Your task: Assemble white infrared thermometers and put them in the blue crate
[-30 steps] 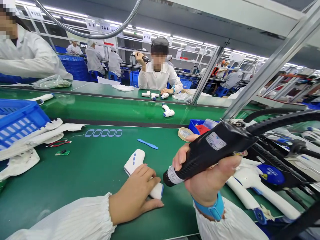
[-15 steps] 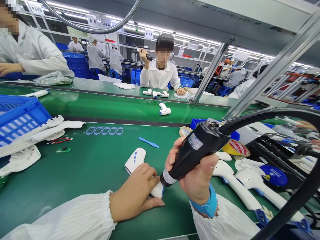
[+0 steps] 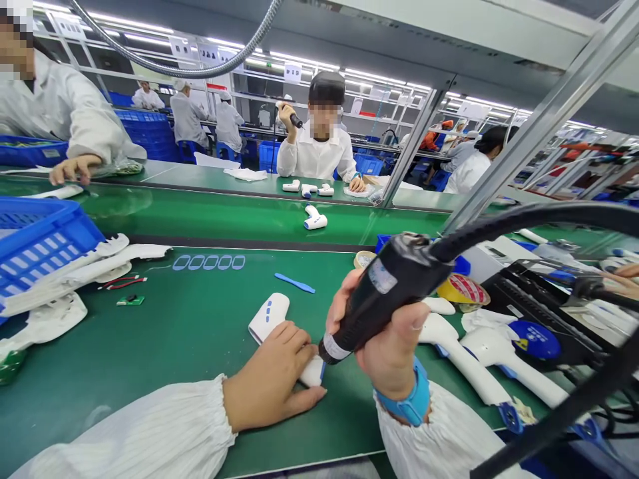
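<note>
A white thermometer housing [image 3: 270,317] with small blue buttons lies on the green mat in front of me. My left hand [image 3: 272,382] rests on its near end, fingers curled over it and pinning it to the mat. My right hand [image 3: 387,346] is wrapped round a black electric screwdriver [image 3: 379,299], tilted down to the left, its tip right at the housing's near end beside my left fingers. A thick black cable [image 3: 524,219] runs from the tool's top to the right.
A blue crate [image 3: 34,239] and white shell parts [image 3: 74,266] lie at left, a blue pry tool [image 3: 294,283] mid-mat, tape rolls [image 3: 462,291] and white thermometer bodies [image 3: 464,362] at right. A thermometer [image 3: 314,218] sits on the conveyor. Other workers sit across the line.
My right hand has brought the screwdriver down and leftward until its tip meets the housing. The thermometer on the conveyor has drifted left. My left hand has stayed on the housing.
</note>
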{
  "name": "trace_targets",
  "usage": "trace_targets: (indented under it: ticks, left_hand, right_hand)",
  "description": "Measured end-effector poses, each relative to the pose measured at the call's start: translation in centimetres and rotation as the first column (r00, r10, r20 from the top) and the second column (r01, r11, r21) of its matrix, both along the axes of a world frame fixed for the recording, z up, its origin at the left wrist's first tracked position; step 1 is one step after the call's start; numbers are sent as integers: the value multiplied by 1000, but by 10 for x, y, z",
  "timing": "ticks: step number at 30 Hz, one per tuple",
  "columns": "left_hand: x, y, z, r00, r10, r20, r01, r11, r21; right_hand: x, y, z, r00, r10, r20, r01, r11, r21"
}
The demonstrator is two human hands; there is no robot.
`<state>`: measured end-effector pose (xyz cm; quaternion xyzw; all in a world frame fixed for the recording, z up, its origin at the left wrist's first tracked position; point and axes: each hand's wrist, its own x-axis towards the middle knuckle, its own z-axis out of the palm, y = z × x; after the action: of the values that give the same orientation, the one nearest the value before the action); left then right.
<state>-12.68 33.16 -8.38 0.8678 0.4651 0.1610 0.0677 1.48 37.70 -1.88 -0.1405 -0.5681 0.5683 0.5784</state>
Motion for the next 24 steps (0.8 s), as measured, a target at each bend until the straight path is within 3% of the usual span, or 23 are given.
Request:
trace_targets:
  ticks: [3,6,8,10,12,15,18,20,22,24]
  left_hand:
    - [9,-4,0,997,76,-7,-76,997,14]
    - [20,-8,-2,982,190,9,-190,980,56]
    - [25,-11,-5,973,230,5,-229,969,91]
    - [26,-12,-6,970,243,-16,-239,964,112]
    - [24,-12,-7,968,249,-32,-244,962,121]
    - [19,-12,-8,966,255,-33,-249,960,128]
    - [9,-11,-8,978,206,-40,-200,972,121]
    - [-1,-11,-8,994,82,-66,-75,991,113]
    - [-12,-10,-8,992,-46,-115,61,990,130]
    - [-21,-10,-7,976,-107,-188,141,974,180]
  right_hand:
    - [16,-6,16,996,-88,-8,89,993,72]
    - [40,-7,27,976,-129,176,94,977,192]
    - [55,-6,27,917,-144,373,19,947,320]
    - [69,-5,21,810,-159,565,-120,897,425]
    - [80,-3,10,670,-204,714,-259,837,483]
    - [92,1,-14,450,-434,780,-385,694,608]
    - [104,10,-37,344,-664,664,-457,500,736]
    - [110,16,-43,322,-722,612,-479,433,764]
    - [112,21,-40,306,-702,643,-490,463,738]
    - [104,27,-29,281,-655,701,-470,543,696]
